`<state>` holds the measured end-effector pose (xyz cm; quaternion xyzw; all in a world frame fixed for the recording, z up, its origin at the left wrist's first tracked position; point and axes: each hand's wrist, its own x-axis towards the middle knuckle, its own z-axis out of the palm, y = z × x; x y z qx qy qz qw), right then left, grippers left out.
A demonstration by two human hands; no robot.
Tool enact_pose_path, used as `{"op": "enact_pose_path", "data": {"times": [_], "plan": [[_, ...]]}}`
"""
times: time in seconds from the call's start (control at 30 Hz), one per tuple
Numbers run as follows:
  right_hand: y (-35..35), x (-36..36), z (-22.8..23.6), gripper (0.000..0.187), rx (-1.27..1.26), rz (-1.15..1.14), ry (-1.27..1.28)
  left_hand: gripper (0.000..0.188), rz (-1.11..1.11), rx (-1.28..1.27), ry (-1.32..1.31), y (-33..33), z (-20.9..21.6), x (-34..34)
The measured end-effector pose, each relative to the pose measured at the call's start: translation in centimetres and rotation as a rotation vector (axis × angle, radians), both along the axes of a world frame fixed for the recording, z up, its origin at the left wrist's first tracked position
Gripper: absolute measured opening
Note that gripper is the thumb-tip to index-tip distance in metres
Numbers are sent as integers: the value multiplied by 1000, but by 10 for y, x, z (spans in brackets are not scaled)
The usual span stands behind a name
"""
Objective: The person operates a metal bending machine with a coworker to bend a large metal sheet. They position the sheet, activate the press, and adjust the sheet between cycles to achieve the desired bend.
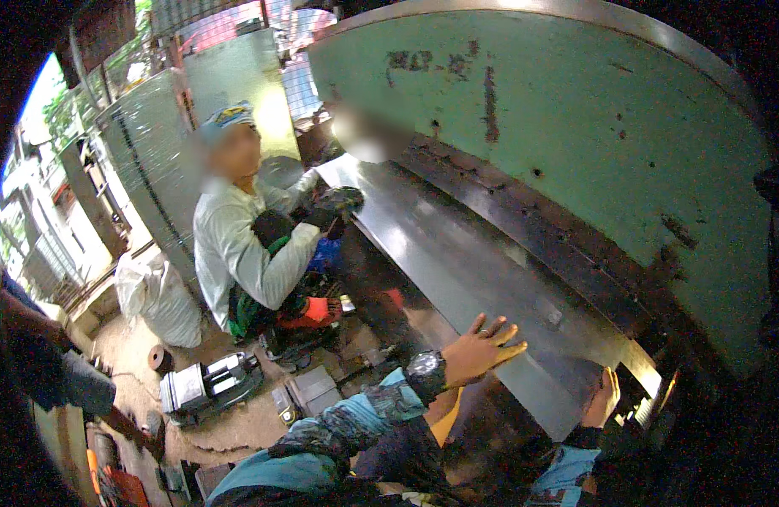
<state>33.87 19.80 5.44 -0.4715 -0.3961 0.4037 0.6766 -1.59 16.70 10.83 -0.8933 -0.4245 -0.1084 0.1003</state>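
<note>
A long grey metal sheet (457, 262) lies tilted in a big green press machine (575, 127), its far edge under the dark blade bar. My left hand (482, 348) rests flat on the sheet's near edge, fingers spread; a black watch sits on that wrist. My right hand (602, 399) grips the sheet's near right corner close to the machine's slot. At the sheet's far end a seated person (237, 245) in a pale long-sleeved shirt holds it with a dark-gloved hand (330, 207).
On the dirt floor at lower left lie a metal vise (205, 384), a small grey box (312, 390) and scattered tools. A white sack (157, 296) leans by corrugated metal panels (144, 152). The seated person's other hand wears a red glove (315, 313).
</note>
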Motion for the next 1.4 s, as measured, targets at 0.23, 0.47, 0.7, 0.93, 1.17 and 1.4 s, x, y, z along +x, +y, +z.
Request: {"op": "enact_pose_path", "data": {"times": [0.23,0.47,0.7,0.93,1.17,1.4], "plan": [[9,17,-9,29,4,65,-156,64,54,-118,76,2,2,7],[20,29,-21,38,-85,61,-101,54,118,299,-135,32,-63,29],[5,17,4,54,-245,320,240,49,133,613,-210,50,-95,32],[-8,9,15,44,-84,211,211,50,82,-101,-1,19,-37,20],[8,12,8,37,-77,-54,-155,53,68,95,-7,1,1,14],[6,15,-3,22,387,-361,-1069,46,-98,-73,-280,-19,36,8]]}}
